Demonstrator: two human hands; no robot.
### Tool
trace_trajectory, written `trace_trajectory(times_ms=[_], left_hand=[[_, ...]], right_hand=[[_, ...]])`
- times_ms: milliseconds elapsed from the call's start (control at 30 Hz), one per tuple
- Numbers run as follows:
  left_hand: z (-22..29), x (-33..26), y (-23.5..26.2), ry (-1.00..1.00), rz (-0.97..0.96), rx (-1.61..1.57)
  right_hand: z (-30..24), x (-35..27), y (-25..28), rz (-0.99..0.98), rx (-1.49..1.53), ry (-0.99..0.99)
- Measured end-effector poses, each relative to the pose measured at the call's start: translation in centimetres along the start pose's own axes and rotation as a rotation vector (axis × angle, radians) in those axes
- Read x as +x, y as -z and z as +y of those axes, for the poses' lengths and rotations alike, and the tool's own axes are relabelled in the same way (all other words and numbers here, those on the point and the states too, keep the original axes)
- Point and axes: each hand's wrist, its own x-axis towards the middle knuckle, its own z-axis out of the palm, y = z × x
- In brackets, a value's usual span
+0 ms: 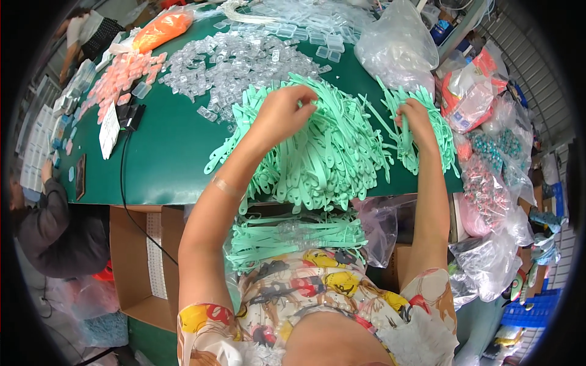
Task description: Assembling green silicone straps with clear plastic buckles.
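A big heap of mint-green plastic straps [329, 152] covers the near part of the green table [165, 158]. My left hand [284, 110] is on top of the heap, its fingers pinched on one green strap near the far edge. My right hand [415, 119] grips a few green straps [406, 140] at the heap's right side, holding them upright. A bundle of more green straps [293, 238] lies on my lap below the table edge.
Clear plastic pieces [238, 61] and pink pieces [122, 76] lie farther back, with an orange bag [162, 30] and clear bags [397, 46]. Bags of coloured parts [488, 183] stack at the right. An open cardboard box [143, 256] and a seated person [55, 232] are at the left.
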Motion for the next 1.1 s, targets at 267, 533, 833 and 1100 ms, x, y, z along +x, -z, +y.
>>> trace_trajectory(times_ms=[267,533,833,1100], left_hand=[[-4.6,8.8,-5.1,0.056,-0.275,0.7],[-3.7,7.9,-4.4,-0.229,-0.104,0.79],[4.4,3.9,-3.7,-0.893,0.35,0.364],[-1.3,0.0,-5.5,-0.38,-0.213,0.296]], right_hand=[[-6.7,-3.4,7.4,-0.061,0.542,0.186],[-10.1,-6.3,5.0,-0.254,0.74,0.19],[-9.9,-6.8,-6.2,-0.401,0.718,-0.02],[-13.1,-9.4,-4.2,-0.116,0.889,0.384]])
